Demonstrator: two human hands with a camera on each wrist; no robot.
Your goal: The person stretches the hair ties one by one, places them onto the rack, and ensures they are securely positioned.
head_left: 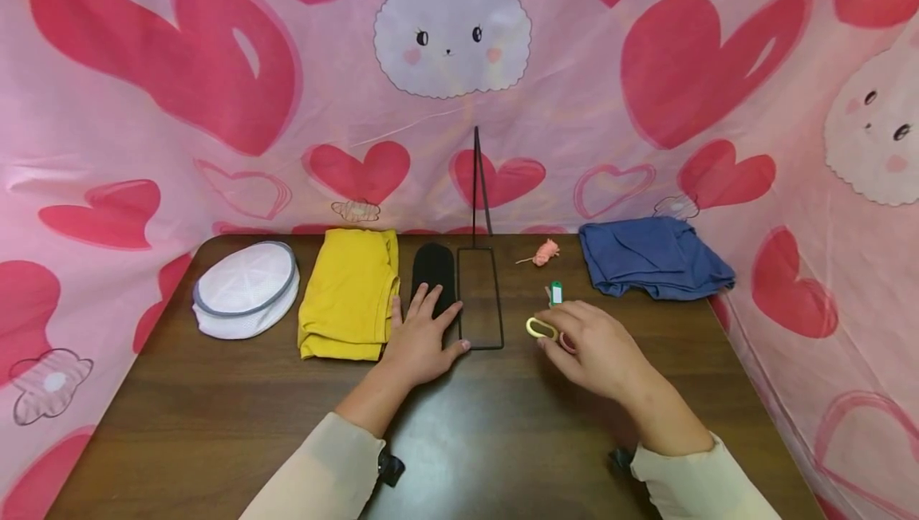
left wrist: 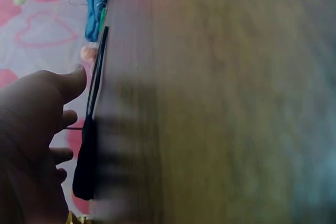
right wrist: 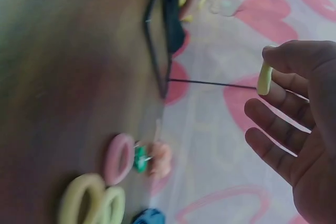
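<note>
Nearest, your left hand [head_left: 420, 340] lies flat with fingers spread, palm on the table [head_left: 215, 416], fingertips on the black insole [head_left: 434, 269] beside the wire stand [head_left: 479, 297]; it grips nothing. Your right hand [head_left: 596, 344] pinches a yellow hair tie [head_left: 541, 328] between thumb and forefinger, lifted just off the table. More ties, pink [right wrist: 119, 158] and yellow-green [right wrist: 92, 203], lie by it. Step, as judged: picking up a tie; next calls for carrying it clear of the stand's upright rod. Open room: bare wood toward you. Farther back: yellow cloth [head_left: 350, 293], white mesh bag [head_left: 246, 289], green clip [head_left: 556, 293], pink yarn [head_left: 546, 251], blue cloth [head_left: 649, 257] near the far edge.
</note>
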